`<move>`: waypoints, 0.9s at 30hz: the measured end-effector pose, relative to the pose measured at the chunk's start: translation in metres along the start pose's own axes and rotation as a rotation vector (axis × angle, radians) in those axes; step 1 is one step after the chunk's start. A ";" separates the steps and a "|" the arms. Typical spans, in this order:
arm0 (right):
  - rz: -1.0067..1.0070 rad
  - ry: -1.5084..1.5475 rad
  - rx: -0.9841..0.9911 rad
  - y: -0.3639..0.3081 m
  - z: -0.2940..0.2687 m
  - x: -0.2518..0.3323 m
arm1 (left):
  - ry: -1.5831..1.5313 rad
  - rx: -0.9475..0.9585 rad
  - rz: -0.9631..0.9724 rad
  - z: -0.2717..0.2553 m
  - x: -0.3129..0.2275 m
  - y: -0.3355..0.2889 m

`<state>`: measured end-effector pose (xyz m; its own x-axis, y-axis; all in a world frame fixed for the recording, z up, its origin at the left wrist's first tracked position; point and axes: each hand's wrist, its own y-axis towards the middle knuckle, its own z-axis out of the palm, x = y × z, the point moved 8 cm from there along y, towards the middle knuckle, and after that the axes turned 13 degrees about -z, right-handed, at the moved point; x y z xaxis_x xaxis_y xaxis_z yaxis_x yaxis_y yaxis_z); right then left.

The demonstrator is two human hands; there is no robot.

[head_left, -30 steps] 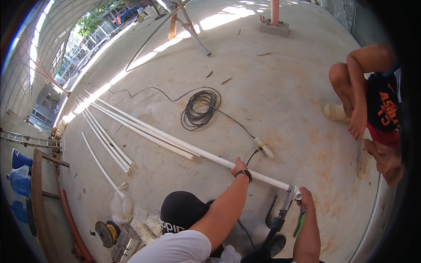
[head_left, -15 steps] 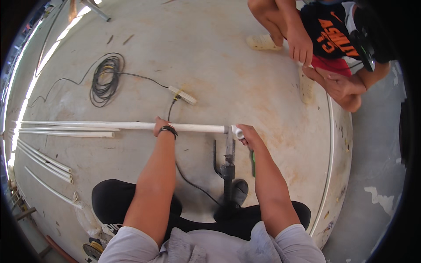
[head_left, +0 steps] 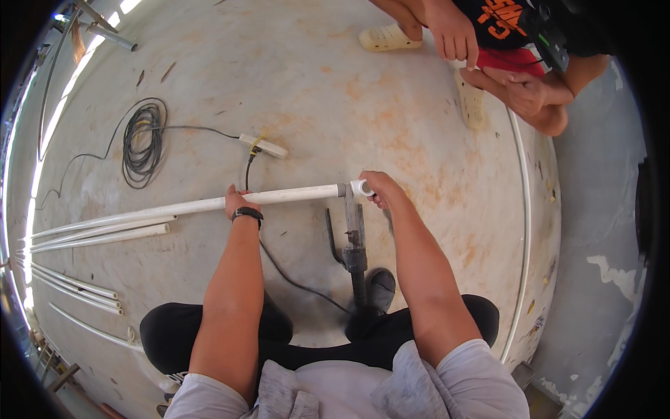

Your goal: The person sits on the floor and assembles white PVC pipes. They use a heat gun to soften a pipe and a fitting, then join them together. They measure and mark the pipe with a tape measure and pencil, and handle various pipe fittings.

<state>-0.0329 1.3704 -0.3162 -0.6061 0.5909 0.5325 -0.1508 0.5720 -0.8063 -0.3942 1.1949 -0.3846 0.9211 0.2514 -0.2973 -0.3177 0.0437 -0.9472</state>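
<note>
My left hand (head_left: 241, 201) is wrapped around a long white plastic pipe (head_left: 300, 194), which reaches far to the left. The pipe's right end meets the grey heating piece of a dark pipe welding tool (head_left: 354, 258), standing upright between my feet. On the other side of that piece, my right hand (head_left: 382, 190) closes on a short white pipe fitting (head_left: 359, 187) with a round opening showing. Whether the fitting is an elbow or a tee, I cannot tell. Some of my right fingers are hidden behind it.
Several more white pipes (head_left: 105, 237) lie at the left. A coiled black cable (head_left: 143, 146) runs to a white power strip (head_left: 269, 145), whose cord passes under the pipe. At the top right another person (head_left: 453, 31) crouches. My shoe (head_left: 382, 290) is beside the tool.
The whole view has shifted and turned slightly. My right fingers sit differently around the fitting, and its round opening shows more plainly. Both hands still grip pipe and fitting at the tool.
</note>
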 end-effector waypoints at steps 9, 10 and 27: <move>-0.005 0.053 -0.014 0.001 0.000 -0.004 | -0.157 0.392 -0.052 0.007 -0.001 0.020; -0.005 0.047 -0.014 0.001 0.000 -0.004 | -0.161 0.400 -0.056 0.007 -0.001 0.021; -0.026 0.071 -0.051 0.001 -0.001 -0.009 | -0.119 0.404 -0.036 0.007 -0.009 0.012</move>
<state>-0.0267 1.3658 -0.3213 -0.5454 0.6134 0.5712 -0.1247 0.6145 -0.7790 -0.4075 1.2003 -0.3923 0.9082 0.3519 -0.2266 -0.3705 0.4241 -0.8263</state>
